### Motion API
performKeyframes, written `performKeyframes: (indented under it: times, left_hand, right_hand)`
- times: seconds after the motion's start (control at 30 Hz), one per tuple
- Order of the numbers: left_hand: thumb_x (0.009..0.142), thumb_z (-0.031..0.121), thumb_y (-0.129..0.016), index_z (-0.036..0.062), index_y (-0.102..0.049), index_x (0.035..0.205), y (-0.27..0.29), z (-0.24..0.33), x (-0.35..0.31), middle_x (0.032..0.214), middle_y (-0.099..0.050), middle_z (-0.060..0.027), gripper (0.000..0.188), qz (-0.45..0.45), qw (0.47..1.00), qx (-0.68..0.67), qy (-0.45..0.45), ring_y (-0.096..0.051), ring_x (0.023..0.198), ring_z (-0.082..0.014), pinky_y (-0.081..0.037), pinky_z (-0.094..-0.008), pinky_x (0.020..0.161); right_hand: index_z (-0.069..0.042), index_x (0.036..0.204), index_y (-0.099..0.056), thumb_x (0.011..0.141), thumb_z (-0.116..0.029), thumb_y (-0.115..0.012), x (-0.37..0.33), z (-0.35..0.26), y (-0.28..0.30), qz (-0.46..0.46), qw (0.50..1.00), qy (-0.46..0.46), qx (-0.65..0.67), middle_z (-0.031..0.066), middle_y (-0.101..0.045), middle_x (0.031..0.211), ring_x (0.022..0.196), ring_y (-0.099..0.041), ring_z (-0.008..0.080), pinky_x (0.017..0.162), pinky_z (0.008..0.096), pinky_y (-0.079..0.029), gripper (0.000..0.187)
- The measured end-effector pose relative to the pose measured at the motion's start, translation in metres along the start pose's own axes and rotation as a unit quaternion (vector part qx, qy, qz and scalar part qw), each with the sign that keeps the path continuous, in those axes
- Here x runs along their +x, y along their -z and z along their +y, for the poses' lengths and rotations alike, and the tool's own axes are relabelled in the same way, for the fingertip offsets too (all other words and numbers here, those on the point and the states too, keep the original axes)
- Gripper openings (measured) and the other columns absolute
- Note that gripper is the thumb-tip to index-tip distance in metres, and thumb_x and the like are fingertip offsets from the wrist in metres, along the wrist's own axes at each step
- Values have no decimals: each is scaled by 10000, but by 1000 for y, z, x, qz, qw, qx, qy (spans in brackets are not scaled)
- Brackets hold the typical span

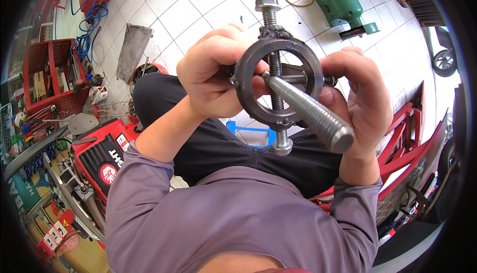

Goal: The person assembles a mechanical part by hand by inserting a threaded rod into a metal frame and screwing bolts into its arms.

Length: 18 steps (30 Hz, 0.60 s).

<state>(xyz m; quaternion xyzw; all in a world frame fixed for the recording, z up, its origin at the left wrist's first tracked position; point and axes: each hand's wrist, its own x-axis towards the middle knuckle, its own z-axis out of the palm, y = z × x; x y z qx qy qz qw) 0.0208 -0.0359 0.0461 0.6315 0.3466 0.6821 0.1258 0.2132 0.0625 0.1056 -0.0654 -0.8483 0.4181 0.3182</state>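
Held up in front of me is a dark steel ring (242, 88) with rough weld lumps on its rim. A long hex bolt (269, 5) runs in from the top, and another bolt head (282, 145) sticks out below. Through the middle comes a thick threaded rod (313, 111), its blunt end toward me and its narrow tip inside the ring. My left hand (211, 69) is closed on the ring's left side, fingertips at the rod's tip. The thumb and forefinger of my right hand (365, 91) grip the ring's right side, around a side bolt (329, 80).
A green bench grinder (344, 3) stands on the tiled floor ahead. To the left are a grey mat (133, 49), coiled blue hose (89, 34) and a red tool rack (64, 69). A blue plastic frame (251, 129) lies between my legs. Red metal framing (405, 134) is at right.
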Motion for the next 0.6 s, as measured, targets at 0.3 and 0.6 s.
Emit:
performKeyframes:
  times: [0.3, 0.6]
  left_hand:
    - [671, 52, -827, -12, -617, 878, -5, -5, -3, 722, -615, -49, 301, 28, 999, -15, 5, -500, 575, -96, -371, -208, 491]
    - [680, 47, -798, -26, -603, 914, -3, 3, -2, 800, -597, -73, 314, 51, 997, 9, 59, -526, 650, -113, -410, -210, 561]
  right_hand:
    - [45, 930, -603, 869, -147, -644, 3, 5, -2, 24, 998, -51, 7, 96, -600, 793, 670, -533, 180, 626, 269, -416, 206]
    - [64, 1062, -583, 899, -163, -588, 1, 16, -12, 69, 994, -38, 77, 121, -622, 943, 764, -574, 144, 693, 265, -467, 279]
